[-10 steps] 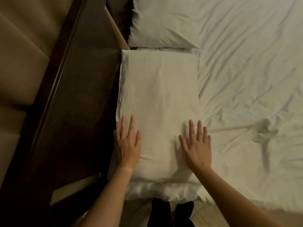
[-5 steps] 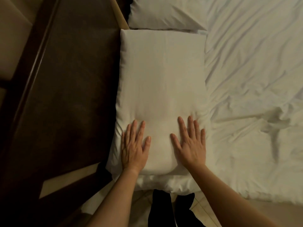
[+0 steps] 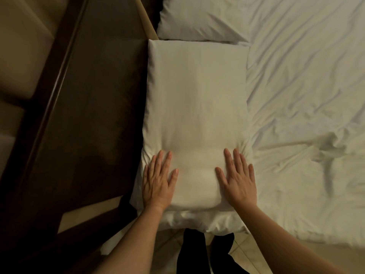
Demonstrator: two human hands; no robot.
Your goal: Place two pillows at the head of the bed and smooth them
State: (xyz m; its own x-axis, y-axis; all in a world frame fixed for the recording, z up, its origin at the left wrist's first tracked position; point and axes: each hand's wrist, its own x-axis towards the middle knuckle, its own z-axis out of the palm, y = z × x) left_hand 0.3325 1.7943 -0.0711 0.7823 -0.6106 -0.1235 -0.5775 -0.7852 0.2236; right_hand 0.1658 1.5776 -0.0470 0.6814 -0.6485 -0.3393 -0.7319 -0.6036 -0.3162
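- Left hand [image 3: 158,184] lies flat, fingers spread, on the near pillow [image 3: 197,107] by the headboard [image 3: 94,115].
- Right hand [image 3: 238,179], likewise flat, presses its bed-side edge.
- Far pillow [image 3: 199,18] abuts beyond; rumpled sheet [image 3: 308,95] spreads rightward.

Head camera looks steeply down (close, from the bedside) over the near pillow [image 3: 197,107].

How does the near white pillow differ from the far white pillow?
The near white pillow shows whole; the far white pillow is cut off by the frame. The left hand and right hand press flat on the near one; nothing touches the far one. Both lie beside the dark headboard.
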